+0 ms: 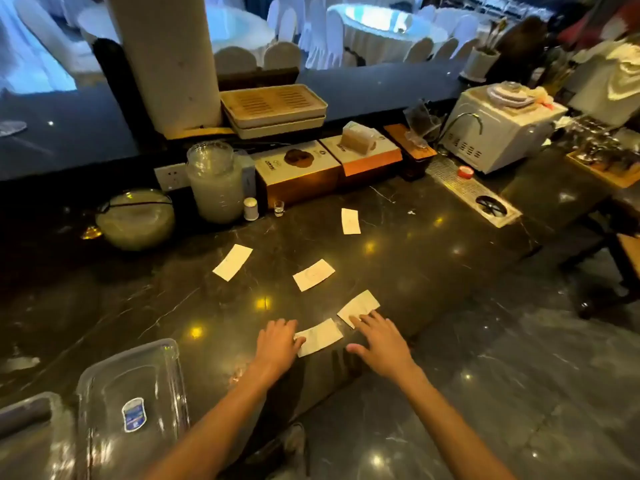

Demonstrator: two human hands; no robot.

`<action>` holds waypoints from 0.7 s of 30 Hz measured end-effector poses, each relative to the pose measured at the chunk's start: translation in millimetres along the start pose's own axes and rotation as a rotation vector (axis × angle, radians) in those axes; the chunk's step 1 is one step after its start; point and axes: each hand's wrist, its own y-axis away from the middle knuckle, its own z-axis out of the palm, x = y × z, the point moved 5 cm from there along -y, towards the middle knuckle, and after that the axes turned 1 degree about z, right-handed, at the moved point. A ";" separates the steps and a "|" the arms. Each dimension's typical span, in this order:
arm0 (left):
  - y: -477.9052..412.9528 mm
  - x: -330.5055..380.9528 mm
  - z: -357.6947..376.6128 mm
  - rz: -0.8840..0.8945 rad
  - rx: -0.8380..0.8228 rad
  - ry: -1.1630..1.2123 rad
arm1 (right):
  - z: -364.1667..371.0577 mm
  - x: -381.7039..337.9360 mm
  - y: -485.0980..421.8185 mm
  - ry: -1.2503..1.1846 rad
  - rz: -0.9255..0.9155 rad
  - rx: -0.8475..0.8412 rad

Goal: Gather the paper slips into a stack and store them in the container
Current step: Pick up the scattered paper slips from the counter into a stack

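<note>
Resting flat on the dark marble counter (433,237), the left hand (277,341) had its fingertips (298,340) on the near end of the closest paper slip (320,337), fingers spread and pressing rather than pinching, nothing lifted. The right hand (381,341) lay palm down too, its fingertips (356,320) touching the near corner of a second slip (358,306) just beyond the first; neither hand had closed around anything. Both slips sat close to the counter's front edge, and the second reached nearly to where the surface dropped away toward the floor on the right, so a sideways drag in that direction might have sent it over.

Farther out, three more slips remained scattered and apart: one in the middle (313,275), one to the left (232,262), and the farthest (350,221) near the boxes (298,171) at the back. No stack existed yet, so the task appeared barely begun: all five slips still to be gathered, squared and stored.

The clear plastic container (133,403) stood at the person's near left, well apart from the slips, with its labelled face up; whether that face was a lid or the upturned base could not be told. Between the hands and the container the counter lay bare, giving open room to sweep slips leftward. At the back, a glass jar (214,181), a small shot glass (279,208) and a round glass bowl (135,219) crowded the far edge, well clear of all but the farthest slip.
</note>
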 end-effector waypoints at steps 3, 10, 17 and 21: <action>-11.7 0.3 15.9 -0.034 -0.030 0.014 | 14.1 -15.5 -36.1 0.101 -0.087 -0.070; -18.0 -10.4 43.8 -0.111 -0.056 0.030 | 51.3 -37.1 -81.0 0.188 -0.199 -0.132; -16.6 -11.4 57.1 -0.123 0.011 0.005 | 62.2 -36.8 -84.2 0.153 -0.236 -0.088; -15.3 -8.3 59.9 -0.163 0.033 0.037 | 65.0 -40.0 -80.4 0.096 -0.248 -0.052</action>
